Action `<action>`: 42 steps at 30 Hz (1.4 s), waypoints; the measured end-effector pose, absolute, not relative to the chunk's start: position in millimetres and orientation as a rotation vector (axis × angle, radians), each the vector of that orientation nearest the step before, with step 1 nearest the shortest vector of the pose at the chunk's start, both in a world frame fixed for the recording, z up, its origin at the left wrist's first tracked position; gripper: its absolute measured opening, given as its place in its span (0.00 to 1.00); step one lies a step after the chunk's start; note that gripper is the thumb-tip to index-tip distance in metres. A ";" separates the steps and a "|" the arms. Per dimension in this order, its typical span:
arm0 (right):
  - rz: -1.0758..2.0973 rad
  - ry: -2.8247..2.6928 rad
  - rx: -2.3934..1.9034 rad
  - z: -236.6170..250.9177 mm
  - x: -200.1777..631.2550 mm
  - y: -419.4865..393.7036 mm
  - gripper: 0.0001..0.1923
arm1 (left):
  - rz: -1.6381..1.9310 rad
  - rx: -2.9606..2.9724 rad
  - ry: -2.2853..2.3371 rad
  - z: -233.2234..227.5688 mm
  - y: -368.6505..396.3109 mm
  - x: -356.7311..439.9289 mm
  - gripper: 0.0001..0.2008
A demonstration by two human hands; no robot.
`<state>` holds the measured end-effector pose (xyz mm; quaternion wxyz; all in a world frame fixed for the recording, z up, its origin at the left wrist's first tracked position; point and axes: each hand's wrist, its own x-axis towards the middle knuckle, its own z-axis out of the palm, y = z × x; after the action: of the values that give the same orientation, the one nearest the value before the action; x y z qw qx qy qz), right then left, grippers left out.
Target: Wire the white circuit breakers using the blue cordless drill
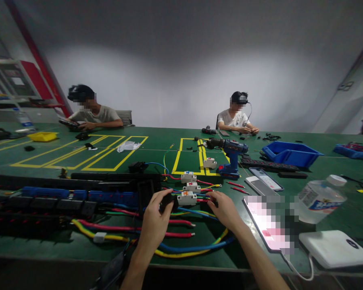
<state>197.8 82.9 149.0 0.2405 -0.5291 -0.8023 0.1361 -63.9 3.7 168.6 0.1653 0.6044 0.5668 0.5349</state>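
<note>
My left hand (157,211) is closed around a small black block-like part (168,202), partly hidden by the fingers. Close to its fingertips sits a white circuit breaker (186,198) with an orange mark. My right hand (224,207) has its thumb and fingers pinched at the ends of thin wires (203,196) on the breaker's right side. Two more breakers (192,186) (188,177) with wires attached lie just behind. Thick red cables (180,235) with bare ends and a yellow-green cable (181,254) run beneath my hands from the long black power strip assembly (57,205) on the left.
A blue cordless drill (230,161) stands beyond my right hand, near another breaker (210,163) and red-handled picks (237,188). Phones (266,179), a lit phone (266,225), a water bottle (319,201), a power bank (335,249) and a blue bin (290,155) are rightward. Two people sit opposite.
</note>
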 end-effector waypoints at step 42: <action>-0.003 -2.111 -1.886 173.2 163.0 277.8 0.19 | 1.095 2.430 1.442 130.2 -45.1 -37.1 0.13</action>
<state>163.0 277.8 173.2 0.1547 -0.6582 -0.7368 -0.0012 -37.1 -45.1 130.2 0.0555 0.8007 0.4751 0.3607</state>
